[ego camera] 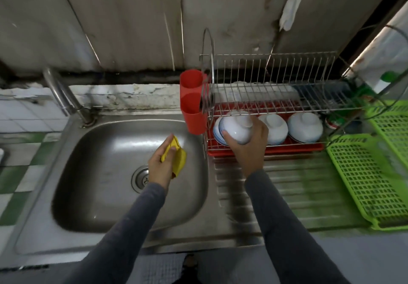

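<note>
My right hand [250,144] grips a white bowl [237,126], bottom up, at the left end of the dish rack's lower tier. It sits over another white bowl with a blue rim [217,132]. Two more upturned white bowls [273,128] [305,126] stand to its right on the red tray [265,151]. My left hand [160,164] holds a folded yellow cloth [177,157] above the steel sink basin [106,151].
A two-tier wire dish rack [276,80] stands behind the ribbed drainboard [287,184]. A red plastic utensil holder [192,102] hangs at its left end. Green plastic baskets [366,179] lie at the right. The tap [64,93] rises at the sink's back left.
</note>
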`<state>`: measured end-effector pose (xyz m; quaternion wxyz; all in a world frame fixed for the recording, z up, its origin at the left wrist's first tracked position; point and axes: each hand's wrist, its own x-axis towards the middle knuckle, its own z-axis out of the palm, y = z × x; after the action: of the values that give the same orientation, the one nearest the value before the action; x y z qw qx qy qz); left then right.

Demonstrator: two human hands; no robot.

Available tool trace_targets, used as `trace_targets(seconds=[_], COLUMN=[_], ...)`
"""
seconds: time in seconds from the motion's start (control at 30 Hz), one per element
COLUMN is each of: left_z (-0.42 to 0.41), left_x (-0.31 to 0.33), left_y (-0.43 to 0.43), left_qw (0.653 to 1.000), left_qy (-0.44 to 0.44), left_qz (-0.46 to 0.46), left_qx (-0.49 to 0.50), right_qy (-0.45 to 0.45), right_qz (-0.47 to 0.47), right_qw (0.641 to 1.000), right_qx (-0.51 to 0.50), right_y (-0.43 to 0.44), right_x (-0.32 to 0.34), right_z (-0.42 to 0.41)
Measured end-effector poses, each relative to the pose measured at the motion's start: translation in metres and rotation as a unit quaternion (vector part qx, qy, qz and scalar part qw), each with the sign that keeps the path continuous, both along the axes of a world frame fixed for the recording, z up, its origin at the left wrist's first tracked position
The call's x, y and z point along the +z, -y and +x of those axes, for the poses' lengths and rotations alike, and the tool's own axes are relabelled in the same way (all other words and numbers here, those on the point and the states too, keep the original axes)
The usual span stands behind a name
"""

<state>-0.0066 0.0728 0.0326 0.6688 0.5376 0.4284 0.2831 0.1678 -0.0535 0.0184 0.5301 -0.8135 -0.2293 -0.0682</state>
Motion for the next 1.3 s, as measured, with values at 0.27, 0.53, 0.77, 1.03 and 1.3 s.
trace_targets(seconds=[0.27,0.53,0.77,1.03,1.3], left_z=[0.021,0.014,-0.005,-0.05,-0.134], left_x=[-0.005,-0.002,0.001,0.004,0.002], left_y=[-0.006,0.022,0.057,0.086,0.091], left_qw=[1.0,0.998,0.993,0.979,0.951], left_qy=[-0.013,-0.022,-0.025,-0.048,-0.039], left_qz=[-0.005,0.021,0.062,0.094,0.113], left_qx=[0.005,0.061,0.096,0.173,0.284], right_qy=[-0.011,0.021,0.054,0.108,0.171], right_qz=[-0.133,-0.159,-0.194,-0.233,-0.36], right_qw=[0.991,0.985,0.969,0.918,0.791], right_qx=[0.02,0.066,0.14,0.303,0.464], right_y=[-0.019,0.0,0.028,0.031,-0.016], right_x=[-0.015,-0.002,0.01,0.015,0.033], right_z=[0.02,0.012,-0.019,-0.06,-0.131])
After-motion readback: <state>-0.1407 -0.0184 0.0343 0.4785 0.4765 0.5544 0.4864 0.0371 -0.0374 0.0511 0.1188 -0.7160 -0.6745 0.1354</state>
